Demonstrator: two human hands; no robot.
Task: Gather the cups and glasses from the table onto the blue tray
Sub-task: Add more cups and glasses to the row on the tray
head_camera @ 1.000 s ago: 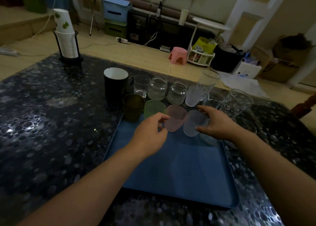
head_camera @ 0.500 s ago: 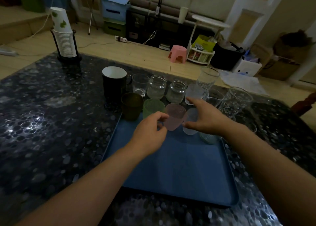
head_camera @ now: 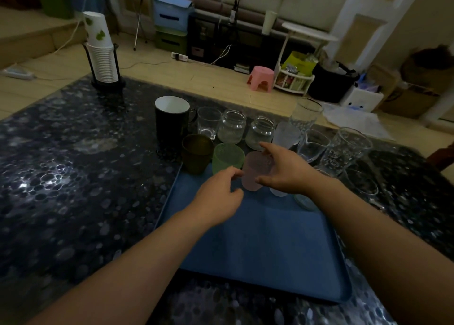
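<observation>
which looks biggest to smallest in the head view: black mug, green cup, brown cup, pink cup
1. black mug, clearly the tallest.
2-3. green cup and brown cup look alike; no ranking.
4. pink cup: partly hidden by both hands, so its place is unsure.
</observation>
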